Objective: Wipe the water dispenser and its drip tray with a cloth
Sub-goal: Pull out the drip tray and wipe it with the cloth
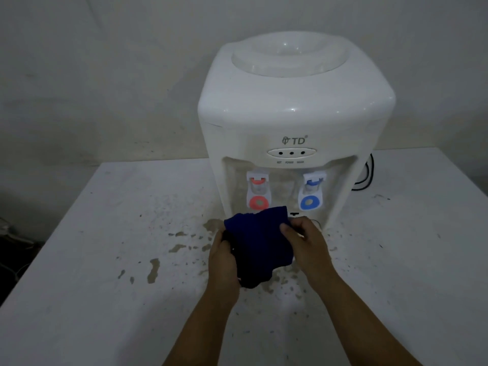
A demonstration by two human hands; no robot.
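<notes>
Head view shows us holding a dark blue cloth (257, 244) between both hands, just in front of the white water dispenser (293, 122), which stands on the table (92, 286) at 12 o'clock from the hands. Our left hand (224, 262) grips the cloth's edge at 9 o'clock, its fingers curled round the fabric and mostly hidden behind it. Our right hand (307, 241) pinches the edge at 3 o'clock, thumb on top. The cloth hangs bunched and limp between them, covering the area below the red tap (258, 192); the blue tap (312, 192) sits at 1 o'clock from it. We cannot see the drip tray, which is probably hidden behind the cloth.

We judge the cloth soft, light and floppy, so it will want folding into a pad held in 1 palm before wiping. The dispenser's plastic shell looks smooth, rigid and fairly light with no bottle on top, so we would steady its upper body while rubbing. Brown stains (153, 268) speckle the table at 8 o'clock.
</notes>
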